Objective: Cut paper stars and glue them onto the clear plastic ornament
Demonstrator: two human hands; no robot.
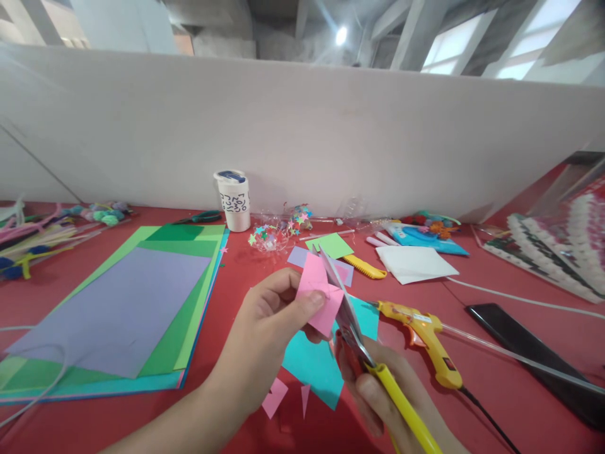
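Note:
My left hand (269,321) pinches a small piece of pink paper (316,274) between thumb and fingers, with faint drawn lines showing on it. Scissors (352,328) with yellow handles are gripped in my right hand (378,384). Their blades point up and away, with the pink paper at the blades' left edge. Below both hands lies a turquoise sheet (314,369) on the red table. Pink scraps (275,397) lie near its lower left corner, one of them a thin pointed sliver (305,400).
Stacked coloured sheets (118,302) cover the left. A white cup (235,202) stands behind, beside sequin stars (269,236). To the right are a yellow utility knife (365,266), a yellow glue gun (425,337) with its cord, white sheets (416,263) and a black object (529,359). A white partition (302,132) rises behind.

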